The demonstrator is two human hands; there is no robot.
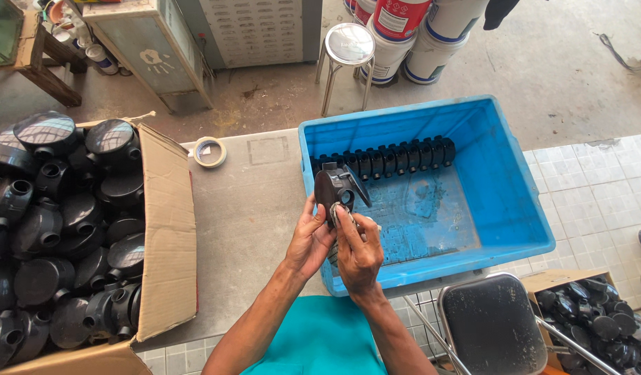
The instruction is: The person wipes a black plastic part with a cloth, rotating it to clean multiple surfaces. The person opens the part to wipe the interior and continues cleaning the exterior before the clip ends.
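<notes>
- While held over the near-left corner of the blue crate [515, 208], the black plastic fitting [332, 187] sits in the left hand [308, 239], fingers wrapped around it.
- Right hand [359, 253] pinches a small grey piece [336, 214] against the fitting.
- 1 row of black fittings [390, 158] lies inside the crate.

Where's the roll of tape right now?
In the head view, the tape roll lies flat on the grey table, between the cardboard box on the left and the blue crate on the right.
</notes>
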